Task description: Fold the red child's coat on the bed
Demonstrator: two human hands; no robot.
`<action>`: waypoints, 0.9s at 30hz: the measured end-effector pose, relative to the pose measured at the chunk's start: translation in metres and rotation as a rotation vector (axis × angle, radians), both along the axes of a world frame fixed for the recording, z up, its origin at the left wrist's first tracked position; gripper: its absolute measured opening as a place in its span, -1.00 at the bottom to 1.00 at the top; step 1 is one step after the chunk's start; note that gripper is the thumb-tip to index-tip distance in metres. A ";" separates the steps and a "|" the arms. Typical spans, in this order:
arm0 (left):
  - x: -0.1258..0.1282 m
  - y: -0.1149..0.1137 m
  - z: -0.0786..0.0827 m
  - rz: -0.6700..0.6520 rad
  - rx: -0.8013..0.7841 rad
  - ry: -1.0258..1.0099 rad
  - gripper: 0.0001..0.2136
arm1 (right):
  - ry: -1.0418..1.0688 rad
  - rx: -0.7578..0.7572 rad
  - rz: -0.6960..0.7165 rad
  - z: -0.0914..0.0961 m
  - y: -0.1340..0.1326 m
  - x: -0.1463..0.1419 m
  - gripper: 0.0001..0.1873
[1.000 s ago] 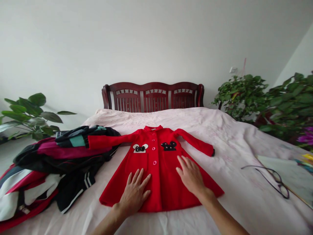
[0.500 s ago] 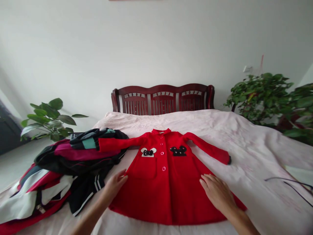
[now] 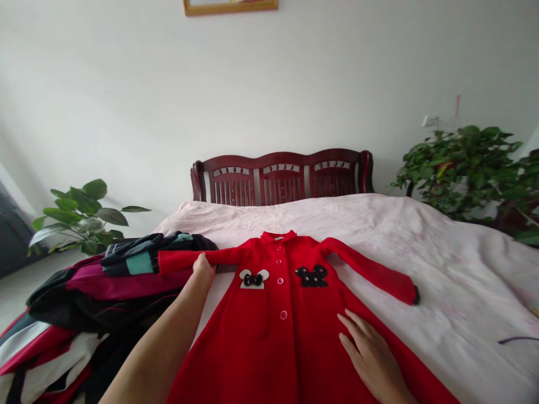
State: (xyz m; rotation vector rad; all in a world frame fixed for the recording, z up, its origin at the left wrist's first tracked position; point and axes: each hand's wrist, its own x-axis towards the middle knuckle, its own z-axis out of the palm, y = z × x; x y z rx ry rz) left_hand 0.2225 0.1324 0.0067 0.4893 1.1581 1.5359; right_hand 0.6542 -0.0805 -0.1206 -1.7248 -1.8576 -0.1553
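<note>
Coat (image 3: 290, 342): red and buttoned, lying front up in the middle of the bed, collar toward the headboard, hem running off the bottom of our view.
Left hand (image 3: 204, 268): we reach far forward, and our fingers curl closed around the sleeve, close to where it joins the body of the coat.
Sleeve (image 3: 185, 259): stretched out to our left, its cuff end resting on the pile of clothes.
Right hand (image 3: 373, 359): flat on the coat's lower right side, palm down, fingers loose and spread, gripping nothing.
Other sleeve (image 3: 374, 273): angled out to our right on the sheet, dark cuff at its tip, well apart from our right hand.
White patch (image 3: 254, 278): carries a black bow, left of the buttons.
Black patch (image 3: 311, 275): dotted, right of the buttons.
Buttons (image 3: 281, 315): pink, in a line down the middle.
Pile of clothes (image 3: 96, 292): dark, maroon, teal and white things heaped at the bed's left edge, just beside the coat.
Bed (image 3: 442, 252): pale pink sheet, lightly creased.
Headboard (image 3: 282, 177): dark red slatted wood against the white wall.
Left plant (image 3: 80, 216): broad leaves, beyond the pile.
Right plant (image 3: 467, 163): bushier, beside the bed.
Picture frame (image 3: 229, 5): gold edge peeking in at the top.
</note>
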 end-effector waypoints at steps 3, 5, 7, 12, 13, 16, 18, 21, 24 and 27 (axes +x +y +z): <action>0.021 0.020 0.014 0.096 0.026 0.321 -0.63 | -0.041 0.016 -0.015 -0.002 0.000 -0.002 -0.50; 0.042 0.029 0.018 0.065 0.067 0.539 -0.64 | -0.063 0.027 -0.022 -0.004 0.000 -0.004 -0.50; 0.067 0.033 0.015 -0.028 0.118 0.752 -0.68 | -0.074 0.043 -0.029 -0.006 0.000 -0.006 -0.51; 0.124 0.020 -0.023 -0.359 0.224 1.172 -0.65 | -0.097 0.057 -0.039 -0.006 -0.002 -0.007 -0.52; 0.131 0.016 -0.032 -0.407 0.221 1.236 -0.60 | -0.102 0.058 -0.040 -0.006 -0.002 -0.007 -0.52; 0.143 0.009 -0.050 -0.476 0.184 1.398 -0.53 | -0.118 0.069 -0.042 -0.006 -0.003 -0.007 -0.52; 0.144 0.012 -0.052 -0.467 0.152 1.483 -0.53 | -0.132 0.068 -0.037 -0.006 -0.003 -0.008 -0.51; 0.140 0.023 -0.048 -0.410 0.096 1.572 -0.52 | -0.132 0.059 -0.036 -0.006 -0.003 -0.009 -0.51; 0.142 0.026 -0.046 -0.405 0.097 1.631 -0.46 | -0.110 0.046 -0.045 -0.005 -0.004 -0.011 -0.52; 0.151 0.016 -0.050 -0.536 0.246 1.688 -0.41 | -0.047 0.018 -0.052 -0.005 -0.007 -0.013 -0.52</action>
